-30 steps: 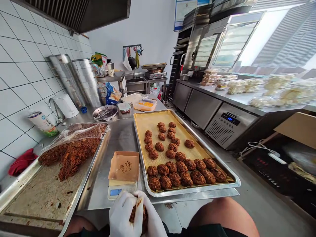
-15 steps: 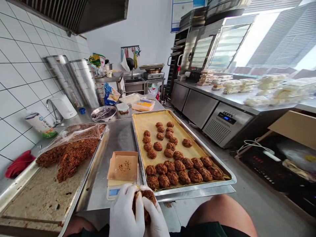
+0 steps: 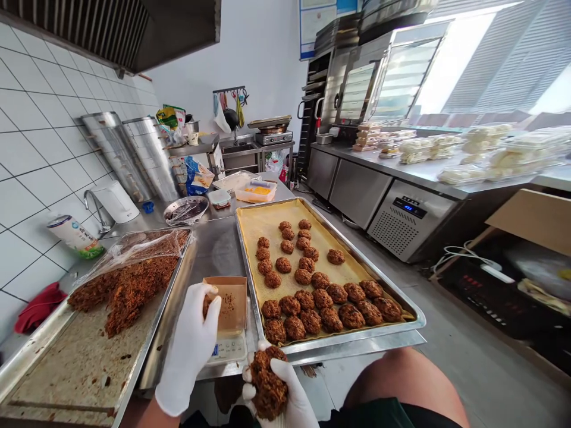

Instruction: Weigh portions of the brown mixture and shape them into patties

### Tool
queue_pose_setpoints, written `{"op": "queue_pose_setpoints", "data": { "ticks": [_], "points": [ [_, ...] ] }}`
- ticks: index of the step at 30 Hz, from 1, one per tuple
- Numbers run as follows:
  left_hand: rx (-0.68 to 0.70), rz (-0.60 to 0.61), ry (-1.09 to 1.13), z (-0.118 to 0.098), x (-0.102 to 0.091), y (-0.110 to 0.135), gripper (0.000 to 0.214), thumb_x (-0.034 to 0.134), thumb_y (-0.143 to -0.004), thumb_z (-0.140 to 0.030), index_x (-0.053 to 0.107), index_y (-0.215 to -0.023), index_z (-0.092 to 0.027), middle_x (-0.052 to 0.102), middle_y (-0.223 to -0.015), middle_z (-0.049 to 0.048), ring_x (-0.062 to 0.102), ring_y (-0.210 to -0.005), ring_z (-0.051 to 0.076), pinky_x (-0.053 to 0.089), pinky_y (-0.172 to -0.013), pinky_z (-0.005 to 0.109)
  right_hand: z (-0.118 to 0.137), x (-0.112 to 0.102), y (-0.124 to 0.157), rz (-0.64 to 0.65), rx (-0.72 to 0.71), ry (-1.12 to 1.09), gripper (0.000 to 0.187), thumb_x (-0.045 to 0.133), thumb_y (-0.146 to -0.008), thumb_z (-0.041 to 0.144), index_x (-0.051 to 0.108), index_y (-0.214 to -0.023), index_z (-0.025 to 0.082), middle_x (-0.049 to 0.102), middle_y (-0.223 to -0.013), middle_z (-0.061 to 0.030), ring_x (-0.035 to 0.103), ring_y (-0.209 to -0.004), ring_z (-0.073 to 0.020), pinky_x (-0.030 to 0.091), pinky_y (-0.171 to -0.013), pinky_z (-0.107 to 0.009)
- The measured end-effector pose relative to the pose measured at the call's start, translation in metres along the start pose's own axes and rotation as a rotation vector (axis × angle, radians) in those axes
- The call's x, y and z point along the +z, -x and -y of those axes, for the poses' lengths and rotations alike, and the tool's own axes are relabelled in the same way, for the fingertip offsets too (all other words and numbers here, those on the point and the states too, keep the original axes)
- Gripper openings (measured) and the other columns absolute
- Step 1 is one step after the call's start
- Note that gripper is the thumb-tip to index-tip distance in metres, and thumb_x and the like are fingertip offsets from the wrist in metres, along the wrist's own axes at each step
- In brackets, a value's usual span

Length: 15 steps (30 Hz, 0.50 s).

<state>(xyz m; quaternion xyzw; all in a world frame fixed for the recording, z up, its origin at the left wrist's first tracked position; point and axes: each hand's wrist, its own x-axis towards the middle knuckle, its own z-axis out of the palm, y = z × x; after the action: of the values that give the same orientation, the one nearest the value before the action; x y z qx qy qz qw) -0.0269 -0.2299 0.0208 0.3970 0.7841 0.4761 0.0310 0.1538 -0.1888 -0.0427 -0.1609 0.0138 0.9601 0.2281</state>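
Note:
My right hand [image 3: 285, 395], in a white glove, is closed around a brown shredded ball [image 3: 269, 381] at the bottom of the view, below the near edge of the baking tray [image 3: 404, 305]. My left hand [image 3: 190, 345], also gloved, has its fingers curled over the paper-lined scale [image 3: 228, 330]; a small brown bit shows at its fingertips. Rows of formed brown balls [image 3: 312, 291] lie on the tray's yellow liner. A second tray [image 3: 66, 356] at the left holds a heap of the brown shredded mix [image 3: 129, 282] under plastic film.
A steel counter [image 3: 218, 244] carries both trays. Behind stand a metal bowl [image 3: 185, 209], a plastic box [image 3: 255, 191], a white jug [image 3: 116, 202], a tap [image 3: 91, 199] and a tiled wall. Steel cabinets [image 3: 383, 196] with packed boxes run along the right. A red cloth [image 3: 38, 297] lies far left.
My hands, which were cupped together around the ball, have parted. The left hand moved up to the scale; the right keeps the ball low in front of me.

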Motion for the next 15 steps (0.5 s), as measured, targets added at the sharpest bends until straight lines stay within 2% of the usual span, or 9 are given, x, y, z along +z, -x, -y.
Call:
{"op": "queue_pose_setpoints", "data": {
  "ticks": [2,4,8,10,12,14,15],
  "points": [
    [0.113,0.115,-0.129,0.007,0.003,-0.016,0.016,0.050,-0.094,-0.031,0.065,-0.092,-0.023,0.066,-0.102,0.0070,0.064,-0.096,0.024,0.049,-0.090,0.036,-0.002,-0.004,-0.001,-0.004,0.053,-0.008,0.021,0.081,-0.074,0.027,0.074,-0.093,0.024,0.075,-0.088,-0.0050,0.068,-0.078,-0.0185,0.049,-0.067,-0.026],
    [0.153,0.174,-0.180,0.014,0.002,-0.029,0.015,0.052,-0.091,-0.025,0.067,-0.091,-0.022,0.066,-0.109,0.0079,0.065,-0.102,0.025,0.049,-0.095,0.038,-0.004,-0.009,-0.002,-0.008,0.104,-0.018,0.019,0.081,-0.074,0.028,0.074,-0.091,0.024,0.076,-0.088,-0.0049,0.067,-0.078,-0.0182,0.049,-0.068,-0.026],
    [0.115,0.045,-0.209,0.015,-0.021,-0.037,0.022,0.049,-0.090,-0.021,0.067,-0.103,-0.022,0.064,-0.120,0.0101,0.061,-0.116,0.028,0.043,-0.106,0.043,-0.005,-0.015,0.000,0.013,0.135,-0.009,0.019,0.079,-0.077,0.030,0.075,-0.095,0.024,0.076,-0.087,-0.0057,0.068,-0.077,-0.0180,0.049,-0.068,-0.026],
    [0.081,-0.033,-0.204,0.005,-0.034,-0.024,0.022,0.048,-0.094,-0.025,0.066,-0.105,-0.023,0.067,-0.115,0.0089,0.063,-0.111,0.027,0.046,-0.102,0.041,-0.005,-0.016,0.000,0.021,0.113,0.000,0.020,0.078,-0.078,0.032,0.076,-0.098,0.025,0.077,-0.090,-0.0054,0.070,-0.079,-0.0184,0.050,-0.071,-0.028],
    [0.071,-0.044,-0.169,-0.010,-0.034,0.003,0.017,0.052,-0.094,-0.029,0.067,-0.100,-0.025,0.071,-0.107,0.0063,0.067,-0.103,0.025,0.052,-0.092,0.034,-0.004,-0.016,0.001,0.021,0.073,0.016,0.023,0.079,-0.077,0.033,0.076,-0.099,0.026,0.078,-0.097,-0.0055,0.071,-0.088,-0.0208,0.052,-0.078,-0.033],
    [0.128,0.119,-0.125,-0.021,-0.019,0.041,0.015,0.053,-0.095,-0.027,0.069,-0.096,-0.025,0.073,-0.100,0.0056,0.070,-0.093,0.022,0.055,-0.082,0.029,-0.002,-0.016,0.003,0.024,0.020,0.060,0.026,0.080,-0.075,0.036,0.076,-0.100,0.027,0.078,-0.105,-0.0058,0.071,-0.098,-0.0241,0.053,-0.085,-0.039],
    [0.208,0.186,-0.106,-0.023,-0.006,0.061,0.015,0.056,-0.094,-0.028,0.069,-0.100,-0.026,0.073,-0.099,0.0062,0.071,-0.089,0.022,0.057,-0.077,0.028,-0.001,-0.016,0.004,0.028,0.001,0.088,0.029,0.080,-0.074,0.038,0.076,-0.101,0.028,0.077,-0.107,-0.0059,0.071,-0.101,-0.0252,0.053,-0.087,-0.041]
  ]
}}
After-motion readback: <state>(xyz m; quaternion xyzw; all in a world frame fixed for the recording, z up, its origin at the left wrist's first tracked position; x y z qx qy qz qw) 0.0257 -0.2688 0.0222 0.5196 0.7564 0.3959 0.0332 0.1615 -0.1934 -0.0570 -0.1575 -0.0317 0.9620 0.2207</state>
